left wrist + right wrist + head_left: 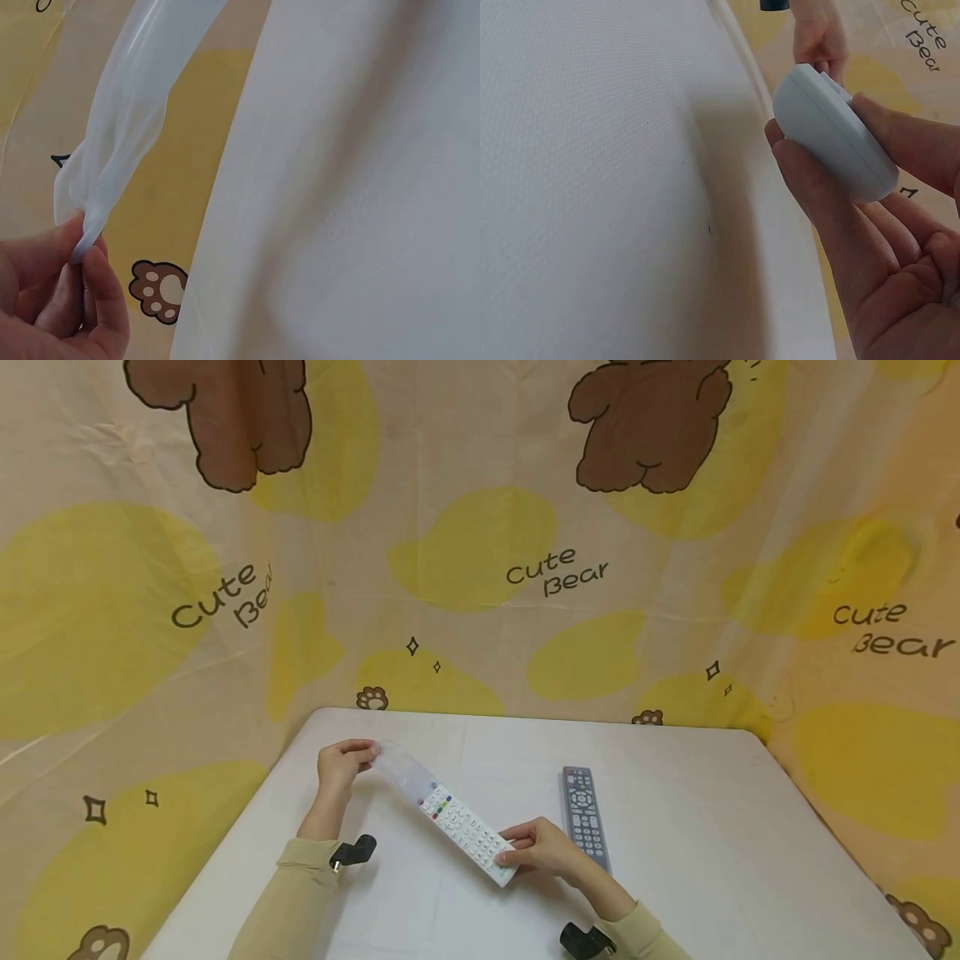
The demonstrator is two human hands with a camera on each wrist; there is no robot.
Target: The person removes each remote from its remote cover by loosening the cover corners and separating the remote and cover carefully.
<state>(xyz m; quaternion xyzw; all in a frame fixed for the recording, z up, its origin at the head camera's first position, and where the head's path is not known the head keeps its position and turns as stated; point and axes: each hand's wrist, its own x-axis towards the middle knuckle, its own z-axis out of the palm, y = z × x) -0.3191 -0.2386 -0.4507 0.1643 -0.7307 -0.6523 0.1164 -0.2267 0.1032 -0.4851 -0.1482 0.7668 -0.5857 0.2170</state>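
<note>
A white remote control (465, 831) is held above the table, slanting down to the right. My right hand (546, 847) grips its lower end, thumb on the button face and fingers beneath; in the right wrist view the remote's rounded end (829, 135) shows between them. A clear plastic sleeve (405, 772) covers the upper end of the remote and stretches beyond it. My left hand (345, 766) pinches the sleeve's far end; in the left wrist view the sleeve (124, 127) is bunched and twisted between thumb and fingers.
A grey remote control (585, 814) lies on the white table (705, 827), just behind and beside the right hand. A curtain (480, 552) with bear prints hangs along the table's back and sides. Each wrist wears a small black camera (354, 852).
</note>
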